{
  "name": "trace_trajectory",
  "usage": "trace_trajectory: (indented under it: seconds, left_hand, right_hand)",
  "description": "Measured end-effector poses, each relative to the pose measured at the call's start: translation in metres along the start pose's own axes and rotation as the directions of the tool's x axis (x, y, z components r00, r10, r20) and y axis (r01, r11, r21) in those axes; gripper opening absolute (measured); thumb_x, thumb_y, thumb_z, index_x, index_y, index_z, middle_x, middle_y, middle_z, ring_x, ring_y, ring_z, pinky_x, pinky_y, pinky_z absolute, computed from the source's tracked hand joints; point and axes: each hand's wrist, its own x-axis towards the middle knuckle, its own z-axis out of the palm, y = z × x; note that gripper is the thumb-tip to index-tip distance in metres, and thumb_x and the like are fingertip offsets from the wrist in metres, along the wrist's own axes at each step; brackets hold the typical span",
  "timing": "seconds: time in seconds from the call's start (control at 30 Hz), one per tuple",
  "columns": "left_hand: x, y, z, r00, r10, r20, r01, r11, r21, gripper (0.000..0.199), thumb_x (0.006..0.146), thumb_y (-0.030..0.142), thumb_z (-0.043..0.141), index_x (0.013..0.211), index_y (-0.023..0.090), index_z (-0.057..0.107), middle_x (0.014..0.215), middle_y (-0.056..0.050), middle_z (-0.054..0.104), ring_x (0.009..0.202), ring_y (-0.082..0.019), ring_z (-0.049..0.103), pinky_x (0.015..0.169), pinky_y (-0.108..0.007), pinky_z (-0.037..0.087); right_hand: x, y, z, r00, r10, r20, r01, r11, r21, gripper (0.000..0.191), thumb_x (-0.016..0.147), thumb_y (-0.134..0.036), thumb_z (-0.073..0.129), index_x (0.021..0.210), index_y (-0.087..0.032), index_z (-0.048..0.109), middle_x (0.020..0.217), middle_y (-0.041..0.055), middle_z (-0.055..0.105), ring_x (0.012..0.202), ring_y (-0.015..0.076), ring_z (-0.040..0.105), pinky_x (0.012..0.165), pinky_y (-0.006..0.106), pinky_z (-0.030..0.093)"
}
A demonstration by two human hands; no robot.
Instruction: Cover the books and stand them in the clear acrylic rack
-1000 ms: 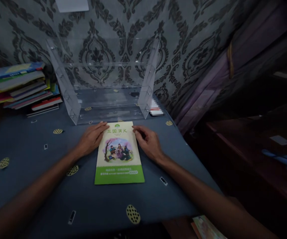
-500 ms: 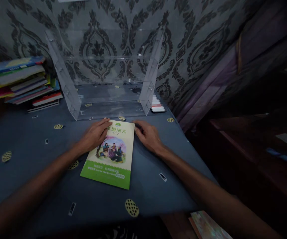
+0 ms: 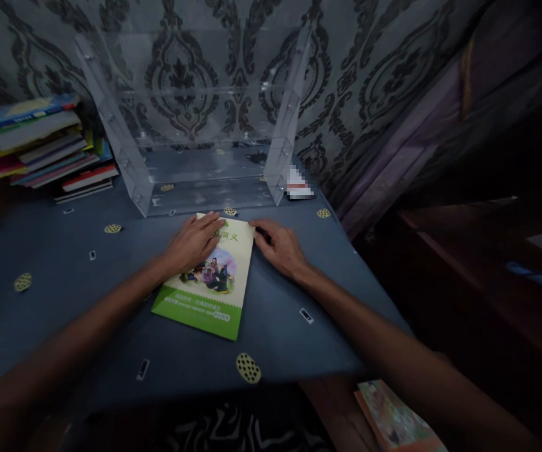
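Observation:
A thin paperback book (image 3: 214, 317) with a cream and green cover and a picture of seated figures lies face up, slightly turned, on the blue tablecloth. My left hand (image 3: 193, 242) rests flat across its upper left part, fingers stretched out over the title. At the top right corner, my right hand (image 3: 278, 248) has its thumb and index finger closed on the book's edge; the other fingers curl beneath the palm. Just behind the book stands a clear acrylic tiered rack (image 3: 134, 179), with the patterned wall visible through it.
To the left is an uneven stack of books (image 3: 64, 150). A small white item (image 3: 299, 186), partly blurred out, lies right of the rack. The table's right edge slopes toward a dark area beside a purple curtain (image 3: 393, 150). Another colourful book (image 3: 396, 417) is below the front edge.
My left hand has slid rightward over the cover, now hiding part of the title. The right hand stays at the corner. The view has tilted down slightly.

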Motion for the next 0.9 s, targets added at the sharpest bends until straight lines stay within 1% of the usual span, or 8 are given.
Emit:
trace_trajectory:
  seconds: [0.1, 0.3, 0.43, 0.63, 0.73, 0.8, 0.87, 0.9]
  left_hand:
    - [-0.001, -0.004, -0.001, 0.999, -0.021, 0.025, 0.023, 0.997, -0.075, 0.05, 0.102, 0.035, 0.032, 0.147, 0.017, 0.043, 0.159, -0.011, 0.037, 0.149, -0.026, 0.028, 0.12, -0.052, 0.022]
    - [-0.003, -0.009, -0.003, 0.999, -0.008, 0.045, 0.017, 0.979, -0.201, 0.053, 0.1, 0.04, 0.035, 0.147, 0.017, 0.043, 0.16, -0.012, 0.035, 0.151, -0.028, 0.025, 0.12, -0.051, 0.021]
    - [-0.012, -0.002, -0.001, 0.999, -0.015, 0.033, 0.022, 0.974, -0.227, 0.053, 0.1, 0.039, 0.036, 0.147, 0.016, 0.044, 0.16, -0.012, 0.034, 0.151, -0.028, 0.024, 0.12, -0.051, 0.021]
    - [-0.03, 0.011, 0.004, 0.999, -0.049, -0.014, 0.043, 0.96, -0.276, 0.049, 0.099, 0.028, 0.035, 0.145, 0.015, 0.046, 0.16, -0.011, 0.035, 0.15, -0.026, 0.025, 0.122, -0.048, 0.021]
    - [-0.035, 0.012, 0.006, 0.986, -0.149, -0.073, 0.115, 0.932, -0.344, 0.046, 0.094, 0.02, 0.04, 0.138, 0.016, 0.053, 0.161, -0.01, 0.033, 0.15, -0.027, 0.026, 0.121, -0.049, 0.024]
    - [-0.037, 0.01, 0.006, 0.962, -0.246, -0.123, 0.171, 0.886, -0.43, 0.045, 0.089, 0.016, 0.044, 0.132, 0.018, 0.058, 0.16, -0.009, 0.035, 0.15, -0.028, 0.026, 0.121, -0.052, 0.026]
    - [-0.036, 0.008, 0.003, 0.924, -0.347, -0.157, 0.199, 0.792, -0.577, 0.045, 0.085, 0.014, 0.047, 0.127, 0.02, 0.061, 0.157, -0.008, 0.04, 0.149, -0.028, 0.028, 0.12, -0.052, 0.029]
    - [-0.036, 0.008, 0.001, 0.904, -0.397, -0.159, 0.196, 0.715, -0.671, 0.045, 0.083, 0.013, 0.048, 0.126, 0.02, 0.062, 0.154, -0.008, 0.044, 0.148, -0.029, 0.03, 0.119, -0.052, 0.031]
  right_hand:
    - [-0.002, -0.002, 0.002, 1.0, -0.011, 0.004, 0.011, 1.0, -0.025, 0.034, 0.09, -0.019, 0.049, 0.118, -0.015, 0.067, 0.111, 0.0125, 0.072, 0.084, 0.0244, 0.066, 0.08, 0.038, 0.052]
    - [-0.008, -0.004, 0.005, 0.995, -0.095, 0.031, 0.098, 0.99, -0.105, 0.036, 0.091, -0.022, 0.047, 0.121, -0.017, 0.066, 0.12, 0.0132, 0.068, 0.109, 0.0293, 0.061, 0.096, 0.045, 0.048]
    - [-0.021, -0.005, 0.007, 0.991, -0.122, 0.059, 0.131, 0.975, -0.18, 0.04, 0.093, -0.025, 0.045, 0.127, -0.015, 0.063, 0.13, 0.0166, 0.064, 0.119, 0.0321, 0.056, 0.104, 0.052, 0.041]
    - [-0.05, -0.015, 0.005, 0.995, -0.068, 0.079, 0.086, 0.963, -0.255, 0.047, 0.096, -0.034, 0.045, 0.135, -0.012, 0.058, 0.146, 0.0204, 0.051, 0.125, 0.0389, 0.051, 0.103, 0.058, 0.039]
    - [-0.064, -0.022, 0.002, 0.993, -0.073, 0.094, 0.095, 0.959, -0.266, 0.05, 0.097, -0.044, 0.046, 0.137, -0.016, 0.056, 0.149, 0.0178, 0.049, 0.126, 0.0391, 0.051, 0.102, 0.06, 0.041]
    - [-0.074, -0.026, 0.0, 0.99, -0.088, 0.109, 0.114, 0.957, -0.265, 0.054, 0.097, -0.053, 0.046, 0.139, -0.021, 0.053, 0.149, 0.0155, 0.049, 0.128, 0.0389, 0.05, 0.103, 0.061, 0.041]
    - [-0.084, -0.03, 0.0, 0.985, -0.102, 0.136, 0.135, 0.956, -0.26, 0.063, 0.095, -0.062, 0.045, 0.143, -0.022, 0.049, 0.15, 0.0153, 0.049, 0.135, 0.0394, 0.045, 0.107, 0.062, 0.037]
    - [-0.088, -0.032, 0.0, 0.982, -0.107, 0.153, 0.144, 0.955, -0.258, 0.068, 0.093, -0.066, 0.044, 0.144, -0.021, 0.047, 0.151, 0.0162, 0.048, 0.138, 0.0397, 0.041, 0.11, 0.062, 0.035]
